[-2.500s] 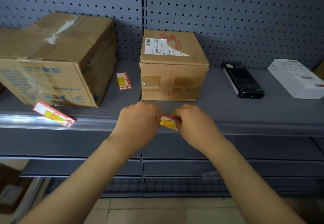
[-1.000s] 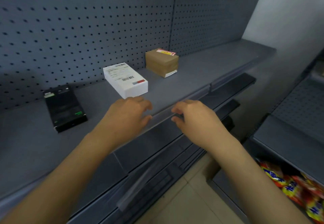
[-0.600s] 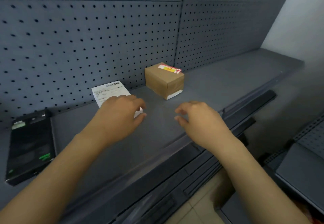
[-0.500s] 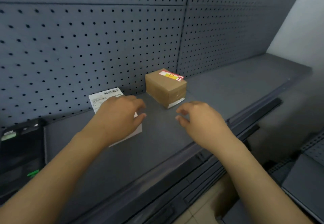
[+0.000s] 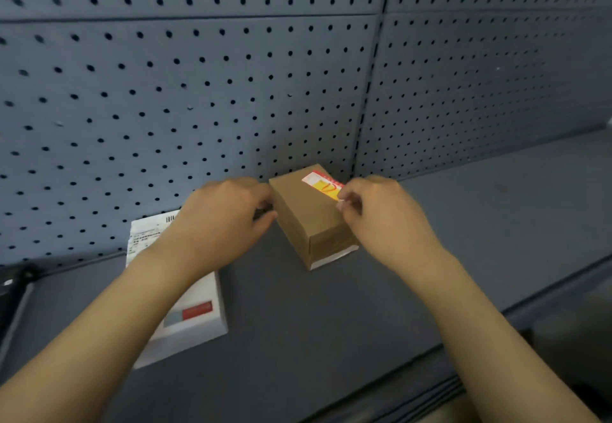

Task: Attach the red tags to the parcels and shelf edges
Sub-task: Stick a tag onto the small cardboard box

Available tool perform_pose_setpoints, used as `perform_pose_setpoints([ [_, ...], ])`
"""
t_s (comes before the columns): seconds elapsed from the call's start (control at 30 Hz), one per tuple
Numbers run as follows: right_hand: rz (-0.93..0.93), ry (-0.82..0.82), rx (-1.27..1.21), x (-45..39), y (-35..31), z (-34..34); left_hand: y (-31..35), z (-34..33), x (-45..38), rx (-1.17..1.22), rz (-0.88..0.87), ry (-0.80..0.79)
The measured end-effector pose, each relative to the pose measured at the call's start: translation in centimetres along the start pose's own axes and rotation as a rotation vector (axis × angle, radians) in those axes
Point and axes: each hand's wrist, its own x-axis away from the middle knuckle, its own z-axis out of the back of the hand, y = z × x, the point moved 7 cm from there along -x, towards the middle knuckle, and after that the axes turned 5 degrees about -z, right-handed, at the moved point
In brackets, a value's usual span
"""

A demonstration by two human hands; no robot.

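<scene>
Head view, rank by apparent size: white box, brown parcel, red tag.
1. white box, partly hidden by the left arm and nearer the camera, so its lead over the parcel is unsure
2. brown parcel
3. red tag on the parcel's top, clearly smallest

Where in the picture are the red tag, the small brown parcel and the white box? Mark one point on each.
red tag point(image 5: 320, 183), head view, on its yellow middle patch.
small brown parcel point(image 5: 306, 212), head view, on its bare top face.
white box point(image 5: 195, 315), head view, on its top face near the red mark.
</scene>
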Motion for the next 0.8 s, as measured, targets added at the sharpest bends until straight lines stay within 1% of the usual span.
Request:
perform_pose_setpoints([
  [0.17,0.048,-0.025,-0.057,-4.0,0.6,-1.2,-0.4,-0.1,-2.9,-0.037,0.045,0.010],
  [0.23,0.037,-0.047,-0.046,-5.1,0.7,-1.8,-0.4,-0.2,-3.7,-0.028,0.050,0.020],
  [0.33,-0.016,-0.128,-0.018,-6.0,1.2,-2.9,-0.5,-0.8,-4.6,-0.023,0.049,-0.002],
  [0.4,-0.039,-0.150,-0.033,-6.2,1.4,-3.1,-0.6,-1.0,-4.9,-0.025,0.046,-0.013],
  [0.57,-0.086,-0.097,-0.062,-6.0,1.6,-2.4,-1.0,-1.1,-4.8,-0.001,0.021,0.007],
  [0.8,-0.081,-0.005,-0.074,-4.4,0.1,-1.0,-1.5,-0.4,-3.6,0.000,-0.034,0.032],
])
